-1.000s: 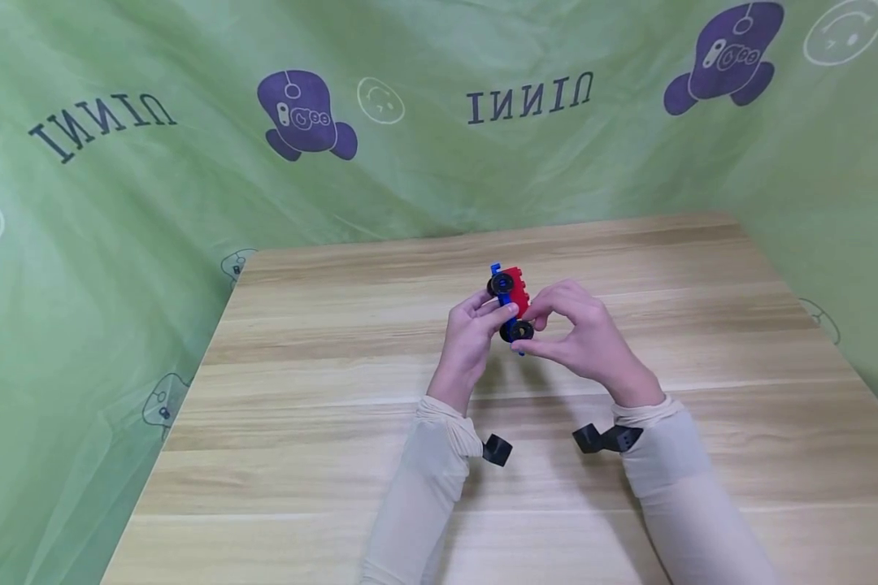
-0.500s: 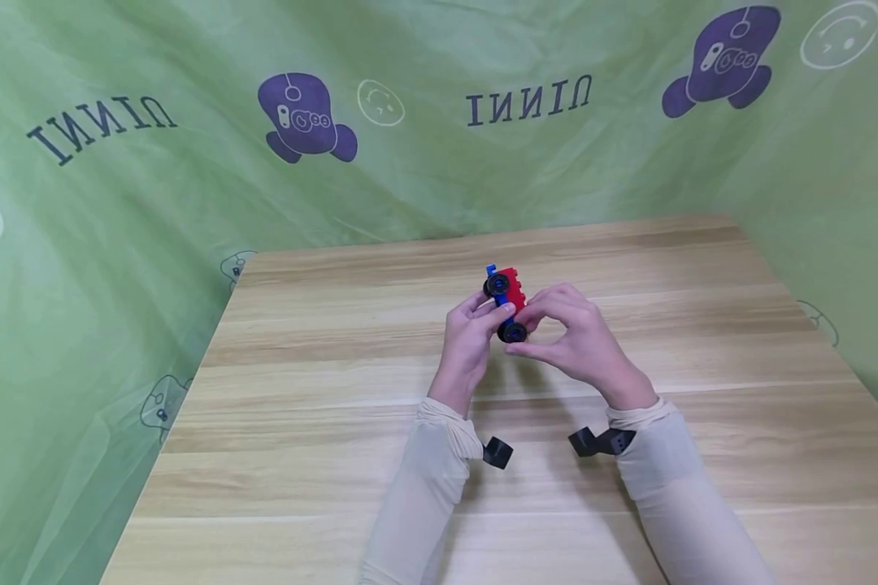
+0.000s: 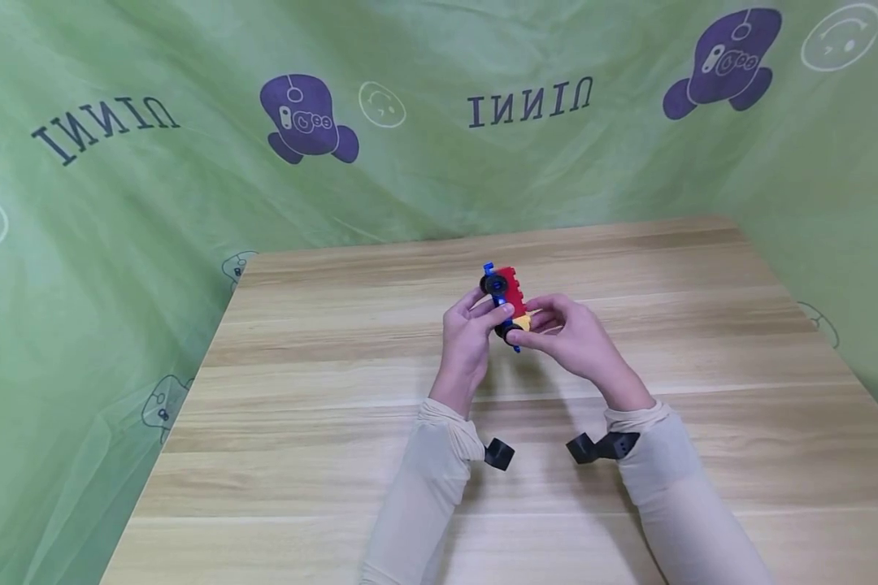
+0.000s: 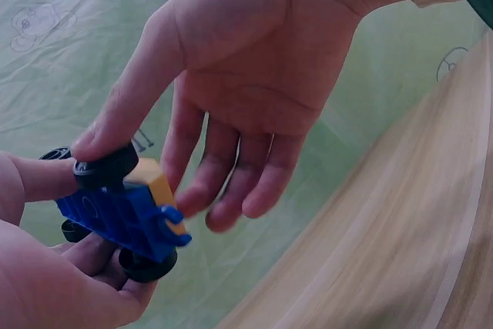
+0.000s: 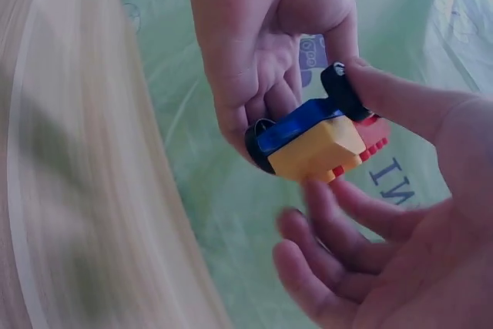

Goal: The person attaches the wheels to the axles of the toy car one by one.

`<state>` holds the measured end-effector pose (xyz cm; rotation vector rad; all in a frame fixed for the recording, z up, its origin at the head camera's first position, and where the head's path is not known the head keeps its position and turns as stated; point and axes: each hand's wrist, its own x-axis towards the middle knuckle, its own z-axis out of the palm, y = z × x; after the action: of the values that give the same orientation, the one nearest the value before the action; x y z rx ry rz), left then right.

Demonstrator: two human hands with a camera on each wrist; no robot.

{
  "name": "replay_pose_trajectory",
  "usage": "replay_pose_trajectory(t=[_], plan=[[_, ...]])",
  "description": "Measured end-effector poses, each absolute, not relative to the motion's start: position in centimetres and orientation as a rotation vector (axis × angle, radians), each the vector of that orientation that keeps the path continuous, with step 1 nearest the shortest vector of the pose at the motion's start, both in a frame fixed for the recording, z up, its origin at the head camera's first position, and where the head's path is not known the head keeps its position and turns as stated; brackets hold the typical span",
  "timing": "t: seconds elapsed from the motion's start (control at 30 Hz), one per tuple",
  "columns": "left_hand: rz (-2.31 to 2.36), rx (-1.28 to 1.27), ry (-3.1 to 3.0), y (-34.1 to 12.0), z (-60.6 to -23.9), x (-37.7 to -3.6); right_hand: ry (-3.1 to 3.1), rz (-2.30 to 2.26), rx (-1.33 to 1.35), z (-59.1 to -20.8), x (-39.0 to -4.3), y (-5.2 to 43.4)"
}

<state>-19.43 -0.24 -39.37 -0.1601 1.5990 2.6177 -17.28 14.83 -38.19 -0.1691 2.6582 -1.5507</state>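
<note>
Head view: a toy car (image 3: 503, 302) built of bricks, with a blue chassis, a red block, a yellow block and black wheels, is held in the air above the wooden table (image 3: 336, 422), between the two hands and touching both. The left hand (image 3: 468, 337) grips it from the left side, thumb and fingers curled round the blue chassis. The right hand (image 3: 567, 337) meets it from the right at the near end, where its thumb presses on a black wheel; its other fingers are loosely spread and bent, not closed on the car. The car's long axis runs away from the person, tilted slightly to the left, with the red block at the far end, beyond the fingertips, and the yellow block at the near end, between the two thumbs.

Left wrist view: the right thumb lies on the black wheel (image 4: 106, 167), and the right hand's other fingers (image 4: 231, 182) hang apart beside the yellow block (image 4: 154, 182).

Right wrist view: the left hand's fingers (image 5: 262, 105) wrap the blue chassis (image 5: 296, 125) from behind. Both hands are equally near. A green printed cloth (image 3: 154, 162) surrounds the table.
</note>
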Motion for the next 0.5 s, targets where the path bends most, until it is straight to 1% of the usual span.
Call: replay_pose_trajectory(t=[0.2,0.5], plan=[[2.606,-0.223,1.644,0.7,-39.3,-19.0,2.711,-1.397,-0.179,-38.0,-17.2,15.0],[2.665,-0.252,1.606,1.3,-39.5,-18.8,2.749,-1.419,-0.170,-38.2,-17.2,14.6]])
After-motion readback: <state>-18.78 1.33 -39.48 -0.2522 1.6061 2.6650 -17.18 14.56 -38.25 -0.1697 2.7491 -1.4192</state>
